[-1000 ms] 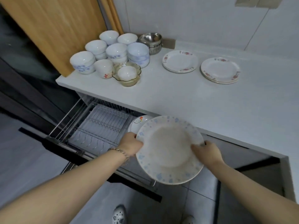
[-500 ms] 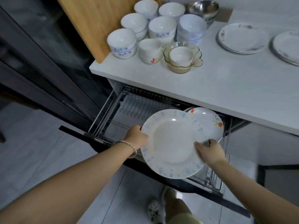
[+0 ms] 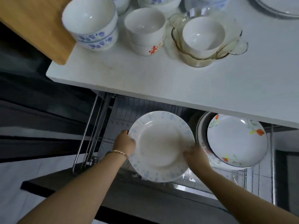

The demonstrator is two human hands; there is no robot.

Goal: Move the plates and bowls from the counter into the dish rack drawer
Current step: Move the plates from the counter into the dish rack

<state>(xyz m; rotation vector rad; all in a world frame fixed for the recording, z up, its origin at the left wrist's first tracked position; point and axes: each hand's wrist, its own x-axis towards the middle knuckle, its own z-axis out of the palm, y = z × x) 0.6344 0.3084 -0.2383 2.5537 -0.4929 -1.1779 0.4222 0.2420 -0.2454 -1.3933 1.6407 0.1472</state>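
Note:
A white plate with pale blue speckles (image 3: 159, 147) stands tilted over the open dish rack drawer (image 3: 103, 113). My left hand (image 3: 125, 143) grips its left rim and my right hand (image 3: 196, 156) grips its lower right rim. To its right, a plate with orange flowers (image 3: 236, 139) leans upright in the rack against other plates. On the white counter (image 3: 161, 81) above sit a stack of blue-patterned bowls (image 3: 91, 24), stacked white cups (image 3: 145, 31) and a glass bowl (image 3: 208, 52) with a small white bowl (image 3: 203, 34) inside.
A wooden board (image 3: 32, 25) leans at the counter's left end. More bowls and a plate rim (image 3: 275, 7) run along the top edge. The drawer's dark front panel (image 3: 145, 199) lies below my arms. Pale floor tiles (image 3: 24, 175) show at lower left.
The speckled plate has moved down and in over the drawer's rack, beside the flowered plate. The view has dropped closer to the drawer; both hands keep hold.

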